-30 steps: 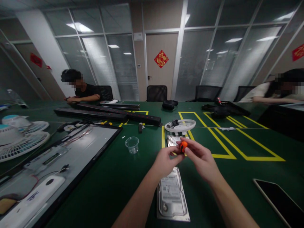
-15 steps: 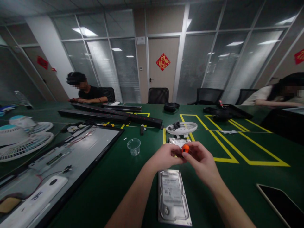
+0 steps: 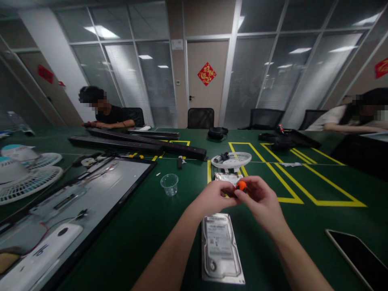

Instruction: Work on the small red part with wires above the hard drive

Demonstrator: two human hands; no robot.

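Between my fingertips is a small round orange object with dark spots; its exact kind is too small to make out. My left hand pinches it from the left side. From the right, the thumb and fingers of my right hand close on it too. Both hands hover above the green table. Under my wrists lies a silver hard drive, label side up. Just beyond my fingers, a second silver drive is partly hidden by my hands.
A clear plastic cup stands left of my hands. Past them sits a white fan grille with dark pieces on it. A large panel covers the left, a phone the right. Long black bars lie farther back. Two people sit opposite.
The orange object has turned and shifted slightly right and up between my fingers, and both hands moved a little with it. The camera view has tilted slightly.
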